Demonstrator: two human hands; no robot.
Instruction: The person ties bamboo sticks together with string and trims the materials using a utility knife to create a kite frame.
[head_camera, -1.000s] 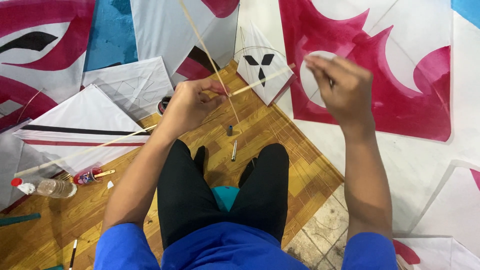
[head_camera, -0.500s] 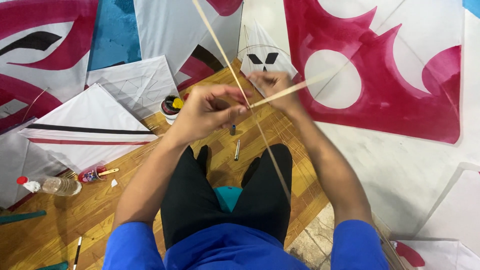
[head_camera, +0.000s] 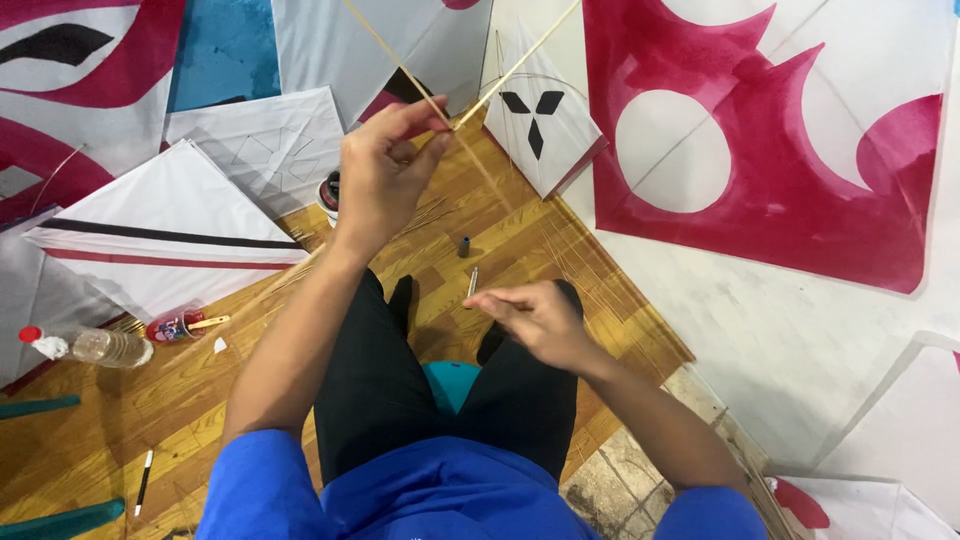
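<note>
Above the wooden floor (head_camera: 540, 250), the left hand (head_camera: 385, 175) pinches two crossed bamboo sticks (head_camera: 470, 95) where they meet, its grip closed on them. Below them, the right hand (head_camera: 535, 320) hovers over the knees, fingers loosely curled, holding nothing visible. A small white kite (head_camera: 545, 125) lies beyond the sticks.

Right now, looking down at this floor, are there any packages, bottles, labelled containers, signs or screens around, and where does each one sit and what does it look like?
Clear plastic bottle with a red cap: lying on its side on the wood floor, far left.
Small red-labelled pot with a stick in it: on the floor just right of that bottle.
Round dark tin with a red band: on the floor beside the left hand, partly hidden.
No signs or screens show.
</note>
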